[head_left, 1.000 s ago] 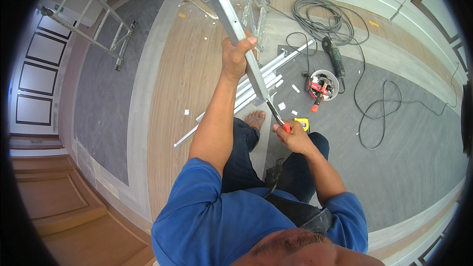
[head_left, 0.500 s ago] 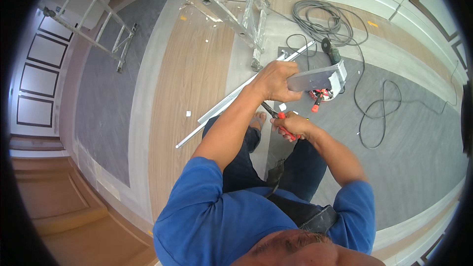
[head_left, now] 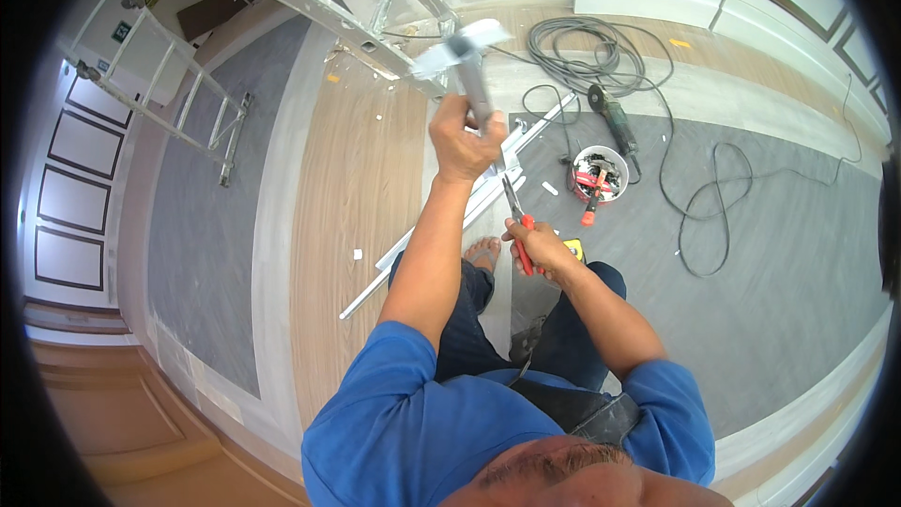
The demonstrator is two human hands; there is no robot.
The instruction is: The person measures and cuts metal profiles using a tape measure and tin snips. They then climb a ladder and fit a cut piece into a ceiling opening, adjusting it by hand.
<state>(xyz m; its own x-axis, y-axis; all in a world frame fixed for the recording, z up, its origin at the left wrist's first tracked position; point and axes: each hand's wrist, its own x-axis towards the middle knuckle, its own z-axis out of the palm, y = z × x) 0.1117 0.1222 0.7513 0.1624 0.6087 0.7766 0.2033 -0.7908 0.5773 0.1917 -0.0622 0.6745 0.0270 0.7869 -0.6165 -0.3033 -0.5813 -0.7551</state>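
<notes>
My left hand (head_left: 460, 145) is closed around a short grey channel-shaped piece (head_left: 475, 84), raised in front of me and blurred at its far end by motion. In my right hand (head_left: 547, 252) is a pair of red-handled snips (head_left: 511, 197). Their blades point up toward the lower end of the channel-shaped piece, and I cannot tell whether they touch it. Long white metal strips (head_left: 387, 258) lie on the floor beneath my left forearm. A yellow tape measure (head_left: 573, 249) sits close by my right hand, partly covered.
A white bucket (head_left: 623, 174) holds tools, one with an orange-tipped handle. Beside it lies an angle grinder (head_left: 615, 122). Grey cable (head_left: 537, 52) is coiled farther off, its loops trailing right. A stepladder (head_left: 324, 14) stands ahead, another ladder (head_left: 192, 99) at far left. White scraps dot the floor.
My left hand has swung left and farther away, turning the channel-shaped piece from sideways to upright. The snips have moved slightly left and point more upward. The bucket and grinder are now uncovered.
</notes>
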